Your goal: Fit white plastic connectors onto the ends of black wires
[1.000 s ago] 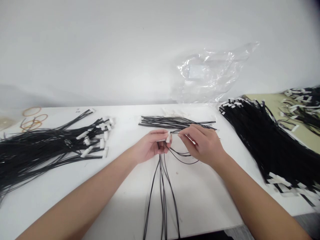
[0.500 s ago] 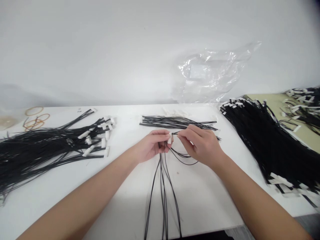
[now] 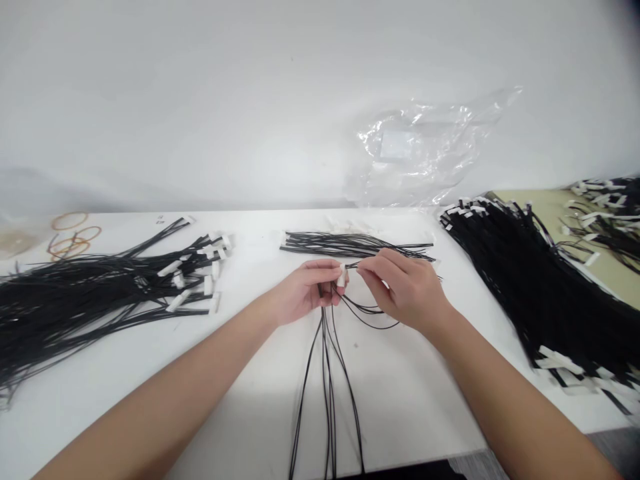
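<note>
My left hand [image 3: 313, 288] is closed on a small white connector [image 3: 343, 275], pinched between thumb and fingers. Several thin black wires [image 3: 327, 373] hang from under that hand down over the table's front. At the connector's right side, my right hand [image 3: 403, 287] pinches the end of a black wire [image 3: 351, 265] that reaches the connector; whether it sits inside cannot be made out. Loops of wire sag between the two hands. Just behind them lies a flat bundle of cut black wires [image 3: 340, 241], partly hidden by my right hand.
Left on the white table [image 3: 240, 413] is a heap of black wires [image 3: 100, 287] with white connectors, near orange rubber bands [image 3: 70, 233]. A thick black wire bundle [image 3: 530, 287] lies to the right. Behind it is a clear plastic bag [image 3: 430, 147]. More harnesses [image 3: 610, 200] rest far right.
Almost nothing differs. Both hands keep their grip on the connector and wire, and the whole view has shifted very slightly.
</note>
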Motion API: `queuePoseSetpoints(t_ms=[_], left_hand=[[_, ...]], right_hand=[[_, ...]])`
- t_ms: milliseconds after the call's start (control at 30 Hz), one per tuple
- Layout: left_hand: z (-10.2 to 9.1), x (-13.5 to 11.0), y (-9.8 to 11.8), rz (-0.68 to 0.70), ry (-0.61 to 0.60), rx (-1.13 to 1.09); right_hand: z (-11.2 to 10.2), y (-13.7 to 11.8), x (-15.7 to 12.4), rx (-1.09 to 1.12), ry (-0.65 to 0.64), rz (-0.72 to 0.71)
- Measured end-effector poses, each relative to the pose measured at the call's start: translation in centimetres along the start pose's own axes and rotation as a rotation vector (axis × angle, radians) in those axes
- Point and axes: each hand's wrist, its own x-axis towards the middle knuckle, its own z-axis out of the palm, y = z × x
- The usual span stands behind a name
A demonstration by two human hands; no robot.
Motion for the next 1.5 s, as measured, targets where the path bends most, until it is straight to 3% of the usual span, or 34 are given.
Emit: queuePoseSetpoints(t_ms=[500, 667, 867, 933, 1067, 1133, 1200, 1267, 1333, 1500], left_hand=[[0.1, 0.1, 0.1, -0.005, 0.053, -0.047], [0.1, 0.3, 0.0, 0.025, 0.081, -0.115], [0.0, 0.4, 0.0, 0.062, 0.079, -0.151], [0.0, 0.3, -0.1, 0.073, 0.083, -0.151], [-0.1, 0.4, -0.1, 0.069, 0.072, -0.170], [-0.1, 0.4, 0.0, 0.067, 0.079, -0.165], [-0.1, 0.4, 0.0, 0.066, 0.100, -0.149], [-0.1, 0.4, 0.0, 0.059, 0.120, -0.137], [-0.1, 0.3, 0.0, 0.054, 0.125, -0.131], [0.0, 0.2, 0.0, 0.051, 0.117, -0.127]], right_hand=[[-0.4, 0.7, 0.0, -0.075, 0.065, -0.024], [-1.0, 0.6, 0.6, -0.207, 0.185, -0.204], [-0.1, -1.1, 0.1, -0.039, -0.162, -0.388], [0.3, -1.2, 0.0, -0.012, -0.172, -0.379], [0.0, -0.5, 0.1, 0.201, -0.065, -0.197], [-0.5, 0.1, 0.4, 0.411, -0.021, 0.011], [-0.8, 1.0, 0.6, 0.661, 0.073, 0.313], [-1.1, 2.0, 0.9, 0.898, 0.207, 0.627], [-1.5, 3.3, 1.2, 1.076, 0.361, 0.853], [-2.8, 6.6, 1.1, 1.322, 0.737, 1.095]])
